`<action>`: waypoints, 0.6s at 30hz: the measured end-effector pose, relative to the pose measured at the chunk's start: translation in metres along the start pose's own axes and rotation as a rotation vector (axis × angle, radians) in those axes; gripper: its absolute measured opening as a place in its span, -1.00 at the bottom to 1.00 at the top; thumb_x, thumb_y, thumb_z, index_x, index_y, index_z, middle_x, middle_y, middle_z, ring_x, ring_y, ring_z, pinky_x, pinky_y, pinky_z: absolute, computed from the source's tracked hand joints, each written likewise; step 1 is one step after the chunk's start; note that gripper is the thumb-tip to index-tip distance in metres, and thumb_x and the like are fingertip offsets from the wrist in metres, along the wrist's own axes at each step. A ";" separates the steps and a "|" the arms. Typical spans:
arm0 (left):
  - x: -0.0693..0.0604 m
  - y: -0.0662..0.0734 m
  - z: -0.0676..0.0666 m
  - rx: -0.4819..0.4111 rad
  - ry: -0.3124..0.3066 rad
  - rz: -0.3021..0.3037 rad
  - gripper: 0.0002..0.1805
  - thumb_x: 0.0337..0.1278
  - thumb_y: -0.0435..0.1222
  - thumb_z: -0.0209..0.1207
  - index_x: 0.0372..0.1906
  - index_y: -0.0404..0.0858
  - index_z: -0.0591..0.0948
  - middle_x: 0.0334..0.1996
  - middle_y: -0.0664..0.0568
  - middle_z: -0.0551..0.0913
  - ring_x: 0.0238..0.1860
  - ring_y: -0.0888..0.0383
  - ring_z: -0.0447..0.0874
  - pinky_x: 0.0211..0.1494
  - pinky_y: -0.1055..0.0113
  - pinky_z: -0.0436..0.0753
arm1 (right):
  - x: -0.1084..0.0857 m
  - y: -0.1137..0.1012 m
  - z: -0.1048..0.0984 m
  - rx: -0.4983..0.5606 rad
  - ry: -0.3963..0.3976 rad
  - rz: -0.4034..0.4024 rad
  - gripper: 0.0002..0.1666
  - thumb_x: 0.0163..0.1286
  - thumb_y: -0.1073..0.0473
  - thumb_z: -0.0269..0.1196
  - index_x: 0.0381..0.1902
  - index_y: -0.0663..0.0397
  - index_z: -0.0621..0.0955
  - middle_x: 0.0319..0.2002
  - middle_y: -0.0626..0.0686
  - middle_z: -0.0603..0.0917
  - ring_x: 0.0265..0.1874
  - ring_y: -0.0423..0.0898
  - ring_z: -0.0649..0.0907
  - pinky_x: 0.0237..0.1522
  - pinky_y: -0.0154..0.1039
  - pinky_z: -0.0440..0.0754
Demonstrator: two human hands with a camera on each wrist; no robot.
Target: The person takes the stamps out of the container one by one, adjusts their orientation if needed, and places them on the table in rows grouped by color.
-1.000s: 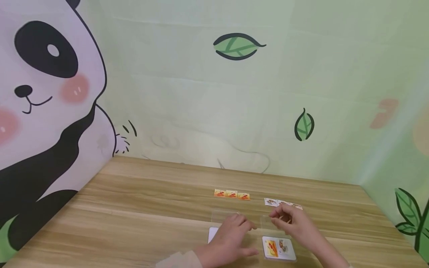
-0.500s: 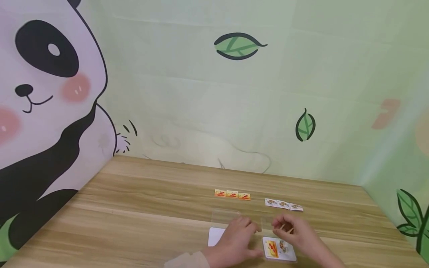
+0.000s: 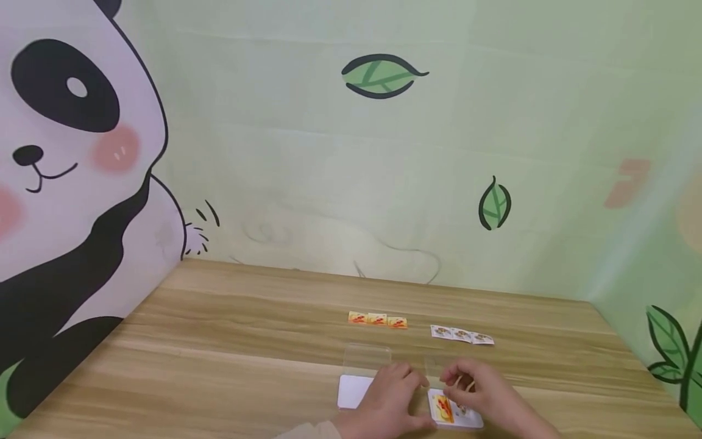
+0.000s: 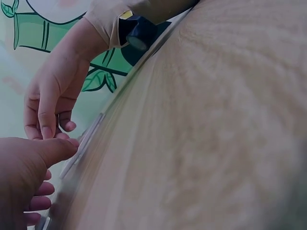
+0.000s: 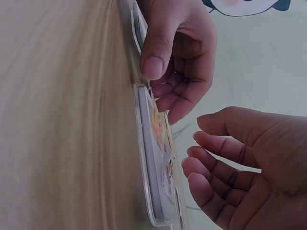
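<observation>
A clear box (image 3: 476, 425) in front holds white cards, the top one bearing an orange picture (image 3: 443, 408) and a food picture partly behind fingers. My right hand (image 3: 479, 387) hovers over its right part, fingers loosely bent; in the right wrist view nothing shows between thumb and fingertips. My left hand (image 3: 389, 402) lies between this box and a second one with a blank white card (image 3: 353, 390), which it partly covers. In the right wrist view, the left hand (image 5: 184, 52) has its thumb and fingertips at the near corner of the picture box.
A row of orange picture pieces (image 3: 377, 320) lies farther back on the wooden table (image 3: 247, 329). To its right is a row of white food-picture pieces (image 3: 462, 335). A clear lid (image 3: 367, 360) lies behind the blank-card box. A panda-printed cloth (image 3: 274, 152) hangs behind the table.
My right hand has come down and nearer, from beside the white picture row to over the card. The left hand has shifted slightly right, its thumb now at the picture box. The view tilted slightly.
</observation>
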State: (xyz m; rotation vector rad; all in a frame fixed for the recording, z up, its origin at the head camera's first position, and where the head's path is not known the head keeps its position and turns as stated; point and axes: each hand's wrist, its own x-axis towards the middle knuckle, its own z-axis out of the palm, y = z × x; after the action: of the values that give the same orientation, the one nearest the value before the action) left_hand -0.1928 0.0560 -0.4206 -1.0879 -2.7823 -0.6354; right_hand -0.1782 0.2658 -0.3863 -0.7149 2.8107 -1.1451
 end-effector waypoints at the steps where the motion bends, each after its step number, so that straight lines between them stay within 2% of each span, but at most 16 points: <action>1: 0.000 0.000 0.000 0.006 0.001 0.000 -0.44 -0.09 0.19 0.33 -0.03 -0.04 0.58 -0.12 0.19 0.54 0.01 0.23 0.46 0.16 0.30 0.45 | 0.000 0.000 0.000 -0.001 -0.006 -0.003 -0.84 0.27 0.21 0.29 -0.26 0.19 0.61 -0.32 -0.01 0.65 -0.42 -0.42 0.50 -0.40 -0.41 0.54; 11: 0.001 0.000 0.006 0.049 0.048 0.025 -0.47 -0.12 0.20 0.33 -0.11 -0.05 0.60 -0.19 0.21 0.50 -0.07 0.27 0.42 0.06 0.36 0.43 | 0.000 0.004 0.006 -0.023 -0.038 0.003 -0.90 0.23 0.21 0.30 -0.32 0.12 0.62 -0.37 -0.09 0.63 -0.43 -0.42 0.47 -0.40 -0.43 0.51; 18: 0.000 0.000 0.007 0.035 0.047 0.027 -0.48 -0.10 0.20 0.33 -0.10 -0.04 0.61 -0.19 0.22 0.49 -0.08 0.28 0.40 0.09 0.34 0.43 | -0.003 0.003 0.007 -0.023 -0.054 0.042 -0.86 0.22 0.16 0.33 -0.31 0.06 0.62 -0.36 -0.09 0.58 -0.41 -0.40 0.44 -0.39 -0.43 0.47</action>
State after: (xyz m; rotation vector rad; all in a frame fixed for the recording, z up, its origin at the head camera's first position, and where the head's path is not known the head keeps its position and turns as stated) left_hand -0.1925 0.0594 -0.4270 -1.0877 -2.7233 -0.5995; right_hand -0.1757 0.2641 -0.3943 -0.6739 2.7847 -1.0721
